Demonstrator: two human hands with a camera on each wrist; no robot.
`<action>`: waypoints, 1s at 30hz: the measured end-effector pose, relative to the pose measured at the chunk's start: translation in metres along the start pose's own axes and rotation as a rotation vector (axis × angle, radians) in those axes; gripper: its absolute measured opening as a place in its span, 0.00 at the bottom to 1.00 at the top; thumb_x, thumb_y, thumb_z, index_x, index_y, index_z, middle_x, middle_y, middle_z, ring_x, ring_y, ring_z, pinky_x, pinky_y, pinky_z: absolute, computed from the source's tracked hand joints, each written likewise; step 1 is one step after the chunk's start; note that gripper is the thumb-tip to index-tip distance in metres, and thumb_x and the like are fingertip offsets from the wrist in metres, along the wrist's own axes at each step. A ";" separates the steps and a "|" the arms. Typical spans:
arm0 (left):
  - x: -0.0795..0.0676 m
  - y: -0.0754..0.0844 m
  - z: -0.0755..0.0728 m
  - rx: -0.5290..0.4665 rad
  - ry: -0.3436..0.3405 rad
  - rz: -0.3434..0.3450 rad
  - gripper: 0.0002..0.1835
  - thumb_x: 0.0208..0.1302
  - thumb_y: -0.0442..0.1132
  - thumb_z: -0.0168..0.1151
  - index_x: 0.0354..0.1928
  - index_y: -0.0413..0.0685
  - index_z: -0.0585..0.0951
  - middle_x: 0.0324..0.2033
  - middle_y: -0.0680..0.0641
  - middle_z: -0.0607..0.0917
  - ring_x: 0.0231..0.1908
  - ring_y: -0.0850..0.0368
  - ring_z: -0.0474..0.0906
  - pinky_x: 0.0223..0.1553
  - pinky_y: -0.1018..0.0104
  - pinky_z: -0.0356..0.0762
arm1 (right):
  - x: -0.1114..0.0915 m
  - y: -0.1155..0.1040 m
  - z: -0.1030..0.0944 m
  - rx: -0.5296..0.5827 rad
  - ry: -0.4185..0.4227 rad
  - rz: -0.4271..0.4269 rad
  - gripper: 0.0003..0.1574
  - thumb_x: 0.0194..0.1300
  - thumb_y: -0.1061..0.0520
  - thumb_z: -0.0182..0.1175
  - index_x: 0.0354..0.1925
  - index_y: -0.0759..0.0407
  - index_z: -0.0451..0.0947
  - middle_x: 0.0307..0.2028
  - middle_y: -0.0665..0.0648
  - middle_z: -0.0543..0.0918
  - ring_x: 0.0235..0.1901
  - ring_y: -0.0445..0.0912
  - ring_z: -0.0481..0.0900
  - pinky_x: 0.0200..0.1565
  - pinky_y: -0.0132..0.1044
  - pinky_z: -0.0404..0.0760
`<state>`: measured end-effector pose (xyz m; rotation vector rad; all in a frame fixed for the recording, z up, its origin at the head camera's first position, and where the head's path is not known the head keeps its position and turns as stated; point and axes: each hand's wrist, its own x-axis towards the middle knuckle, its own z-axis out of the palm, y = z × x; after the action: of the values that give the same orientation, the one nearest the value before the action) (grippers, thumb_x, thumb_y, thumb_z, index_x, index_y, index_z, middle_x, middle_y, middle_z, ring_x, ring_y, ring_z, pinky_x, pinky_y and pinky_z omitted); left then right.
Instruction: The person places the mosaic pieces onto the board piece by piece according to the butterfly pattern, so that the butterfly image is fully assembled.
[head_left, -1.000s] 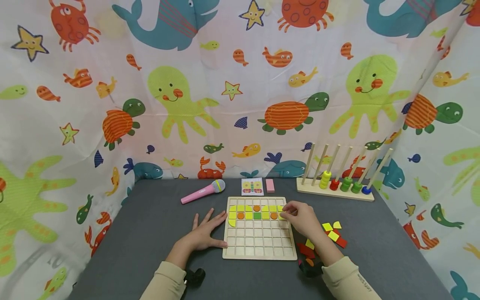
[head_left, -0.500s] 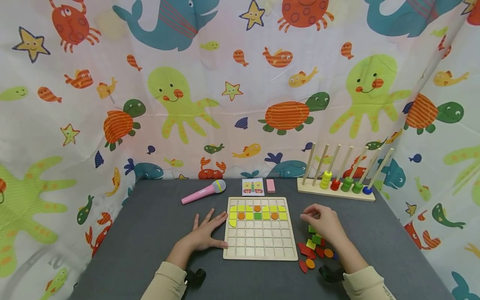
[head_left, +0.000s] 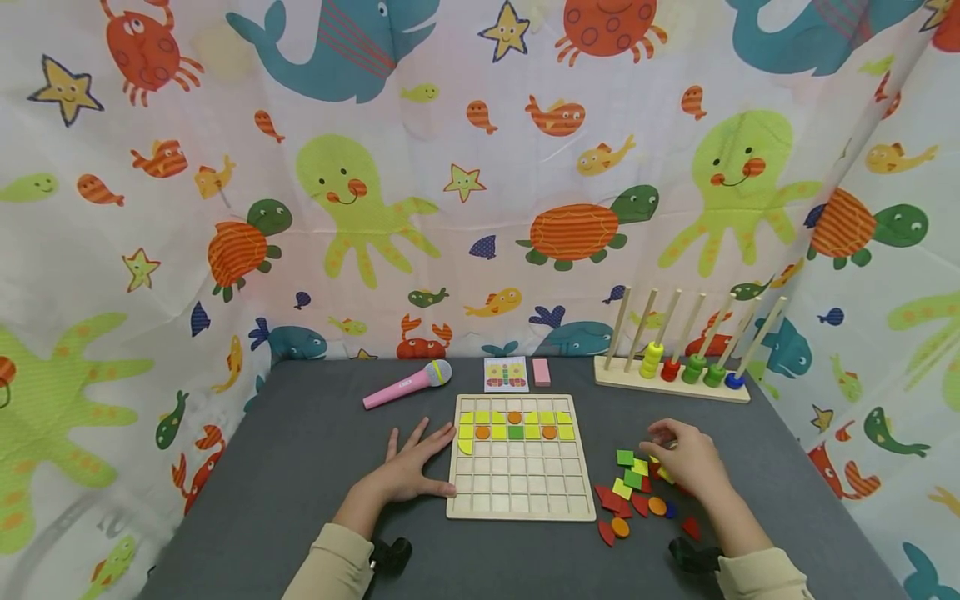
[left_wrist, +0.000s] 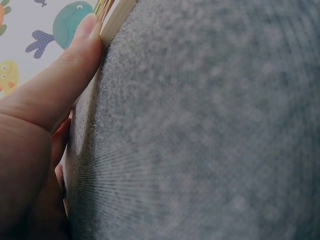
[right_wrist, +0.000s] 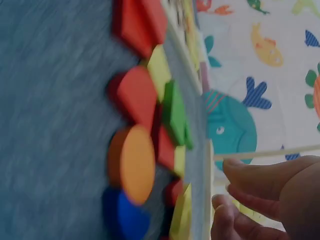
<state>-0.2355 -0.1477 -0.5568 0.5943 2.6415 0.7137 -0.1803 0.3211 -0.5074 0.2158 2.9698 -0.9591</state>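
Observation:
A wooden grid board (head_left: 523, 484) lies in the middle of the table in the head view, with yellow, orange and green tiles in its upper rows. My left hand (head_left: 408, 462) is spread flat beside it, fingertips and thumb at its left edge; the left wrist view shows the thumb (left_wrist: 75, 70) against the wooden side. Over the loose pieces on the right is my right hand (head_left: 688, 460), fingers loosely bent with nothing visible between them. Below them in the right wrist view are an orange disc (right_wrist: 132, 165), a blue piece (right_wrist: 122, 215) and a green square (right_wrist: 174, 112).
Behind the board lie a pattern card (head_left: 506, 374), a pink block (head_left: 541, 372) and a pink toy microphone (head_left: 405, 387). A peg stand with coloured rings (head_left: 671, 381) stands back right. A printed sea-animal cloth (head_left: 465, 225) hangs behind the table.
My right hand has left the board's right edge and moved right to above the loose pieces, uncovering yellow tiles on the board. My left hand has stayed at the left edge.

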 end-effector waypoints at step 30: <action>0.001 0.000 0.000 0.025 0.002 -0.007 0.59 0.48 0.72 0.71 0.80 0.71 0.53 0.80 0.61 0.52 0.80 0.46 0.31 0.69 0.29 0.14 | 0.018 0.011 -0.011 0.140 -0.089 0.067 0.18 0.68 0.50 0.66 0.43 0.65 0.79 0.34 0.59 0.81 0.31 0.50 0.74 0.30 0.38 0.75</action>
<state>-0.2362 -0.1476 -0.5575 0.5911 2.6574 0.6802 -0.1959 0.3384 -0.5054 0.2647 2.7988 -1.1376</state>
